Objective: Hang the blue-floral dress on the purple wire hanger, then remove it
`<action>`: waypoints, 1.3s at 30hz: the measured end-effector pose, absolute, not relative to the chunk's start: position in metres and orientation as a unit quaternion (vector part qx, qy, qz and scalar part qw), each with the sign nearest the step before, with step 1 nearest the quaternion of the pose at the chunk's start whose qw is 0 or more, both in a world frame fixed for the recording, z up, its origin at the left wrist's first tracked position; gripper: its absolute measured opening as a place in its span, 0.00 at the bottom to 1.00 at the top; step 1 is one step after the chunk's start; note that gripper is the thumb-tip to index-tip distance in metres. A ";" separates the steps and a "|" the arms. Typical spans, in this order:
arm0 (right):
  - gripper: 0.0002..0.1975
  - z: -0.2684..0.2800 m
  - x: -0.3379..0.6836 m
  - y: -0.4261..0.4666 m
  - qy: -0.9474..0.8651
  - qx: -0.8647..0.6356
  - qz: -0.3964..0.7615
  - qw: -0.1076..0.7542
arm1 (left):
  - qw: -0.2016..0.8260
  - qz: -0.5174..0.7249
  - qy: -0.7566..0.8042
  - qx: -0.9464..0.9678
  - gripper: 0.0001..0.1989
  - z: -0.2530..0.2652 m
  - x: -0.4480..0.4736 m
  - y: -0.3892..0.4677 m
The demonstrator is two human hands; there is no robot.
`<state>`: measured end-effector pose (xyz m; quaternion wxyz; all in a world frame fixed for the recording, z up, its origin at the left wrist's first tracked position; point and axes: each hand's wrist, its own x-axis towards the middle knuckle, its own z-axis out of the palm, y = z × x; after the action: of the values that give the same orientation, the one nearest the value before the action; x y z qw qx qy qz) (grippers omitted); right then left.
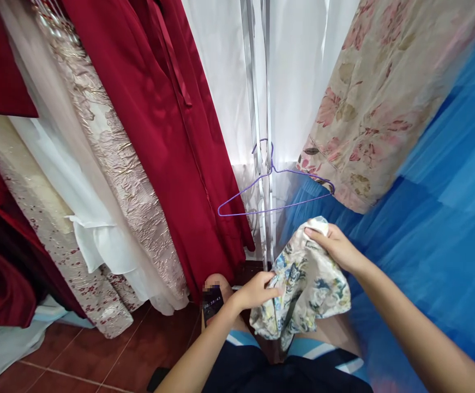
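A floral-print garment [313, 278], cream with blue, yellow and dark patterns, is bunched up in front of my lap. My right hand [335, 243] pinches its upper right edge, thumb on top of the cloth. On its left side, my left hand [256, 292] grips the fabric with the thumb across it. The garment's exact kind is hard to tell in its folds. Just above it, a purple wire hanger [276, 210] hangs bare in front of metal poles [268, 109], apart from both hands.
Long dresses surround me: a dark red one [172, 136], a textured pale gold one [122, 158], a pink floral one [368, 120] and a blue tulle one [445, 234]. A phone [210, 303] with a lit timer rests by my left leg. Red tiles [98, 349] cover the floor.
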<state>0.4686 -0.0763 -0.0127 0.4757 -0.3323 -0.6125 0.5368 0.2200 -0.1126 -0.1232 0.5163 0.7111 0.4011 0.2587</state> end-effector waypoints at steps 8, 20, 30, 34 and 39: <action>0.11 0.003 0.491 -0.037 -0.699 -0.370 0.348 0.504 | 0.198 0.291 0.519 0.779 0.12 -0.113 0.143 -0.100; 0.15 -0.024 0.450 0.035 -0.748 -0.462 0.105 0.465 | 0.003 0.324 0.610 0.723 0.14 0.026 0.094 -0.045; 0.13 -0.029 0.436 -0.005 -0.781 -0.434 0.157 0.421 | 0.028 0.452 0.475 0.755 0.19 0.061 0.158 -0.027; 0.14 -0.018 0.460 -0.022 -0.752 -0.422 0.134 0.488 | 0.014 0.490 0.458 0.741 0.17 0.060 0.163 -0.019; 0.29 -0.001 0.508 -0.025 -0.678 -0.456 -0.011 0.577 | 0.040 0.529 0.432 0.729 0.16 0.057 0.161 -0.021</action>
<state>0.5080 -0.0251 -0.0010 0.5770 -0.4559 -0.6776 -0.0114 0.1610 -0.0210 0.0570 0.0395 0.7288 0.4325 0.5294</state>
